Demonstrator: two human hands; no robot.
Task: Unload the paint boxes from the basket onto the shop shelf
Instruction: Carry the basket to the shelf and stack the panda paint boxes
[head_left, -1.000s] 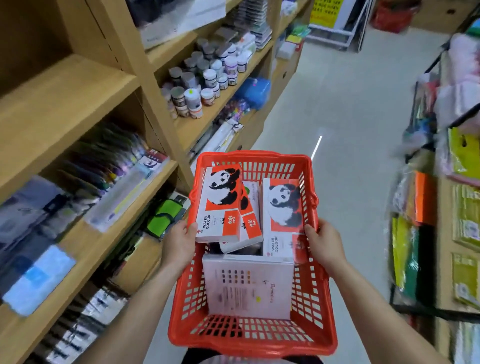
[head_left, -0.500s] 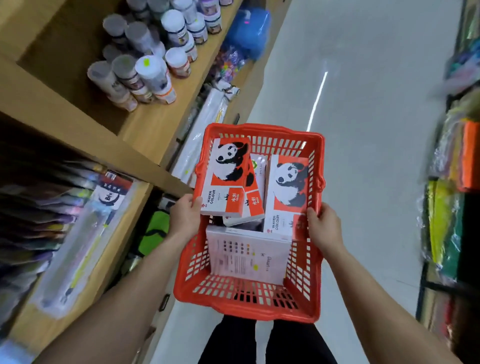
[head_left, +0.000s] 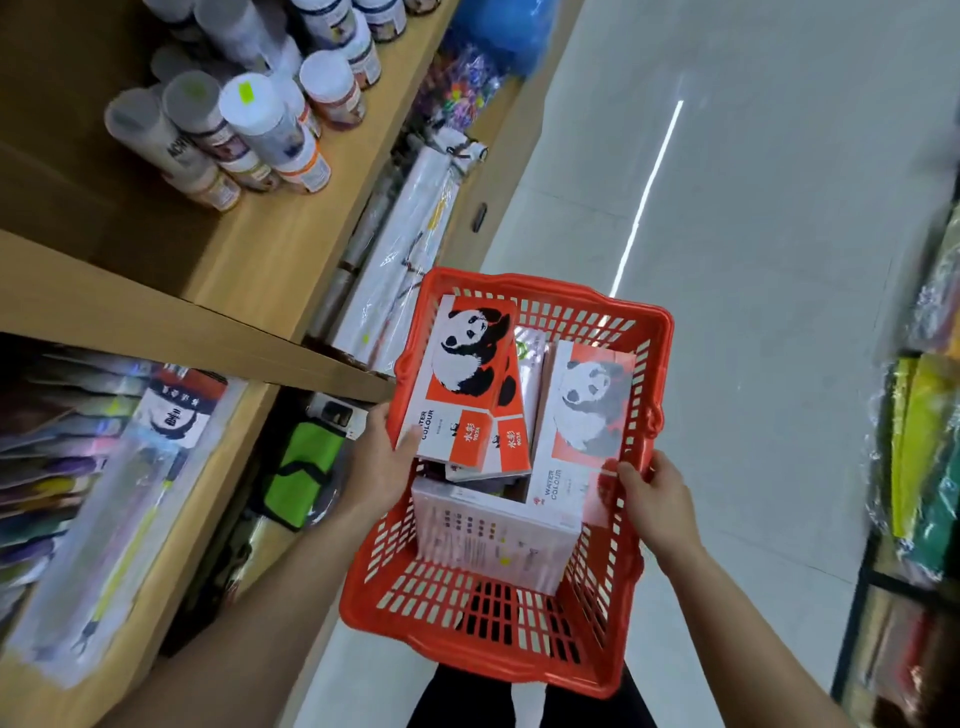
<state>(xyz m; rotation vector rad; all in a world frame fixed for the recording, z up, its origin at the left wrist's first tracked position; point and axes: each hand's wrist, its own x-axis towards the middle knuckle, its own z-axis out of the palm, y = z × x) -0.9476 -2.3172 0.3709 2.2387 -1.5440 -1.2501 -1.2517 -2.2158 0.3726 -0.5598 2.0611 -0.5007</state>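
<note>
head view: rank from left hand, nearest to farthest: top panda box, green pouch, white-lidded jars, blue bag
1. top panda box: touching the left hand, in the basket.
2. green pouch: lower shelf, just left of the hand.
3. white-lidded jars: shelf above.
4. blue bag: far up the aisle.

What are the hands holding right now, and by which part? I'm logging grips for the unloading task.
Both hold the red plastic mesh basket: the left hand grips its left rim, thumb on a panda-printed watercolour box; the right hand grips the right rim.

You can't read the blurred packets (head_left: 78, 467) at the frame's left edge. The panda boxes (head_left: 467, 384) hide whatever lies beneath them, and the jars (head_left: 249, 119) are cut off at the top.
</note>
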